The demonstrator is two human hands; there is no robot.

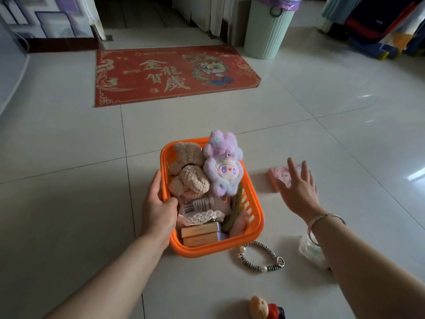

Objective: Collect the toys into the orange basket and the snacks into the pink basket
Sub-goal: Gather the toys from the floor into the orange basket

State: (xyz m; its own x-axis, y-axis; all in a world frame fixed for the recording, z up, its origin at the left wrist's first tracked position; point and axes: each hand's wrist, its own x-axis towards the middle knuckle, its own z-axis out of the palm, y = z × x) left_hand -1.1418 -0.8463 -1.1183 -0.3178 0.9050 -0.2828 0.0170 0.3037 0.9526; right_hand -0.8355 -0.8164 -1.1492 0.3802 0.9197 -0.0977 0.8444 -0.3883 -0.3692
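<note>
An orange basket stands on the tiled floor. It holds a purple fluffy doll, a beige knitted plush, small gold boxes and other bits. My left hand grips the basket's left rim, thumb inside. My right hand hovers with fingers spread over a pink pack lying to the right of the basket. A beaded bracelet lies in front of the basket. A clear bag sits under my right forearm. A small figure toy lies at the bottom edge.
A red doormat lies further ahead. A pale green bin stands at the back right, with dark bags beyond it. No pink basket is in view.
</note>
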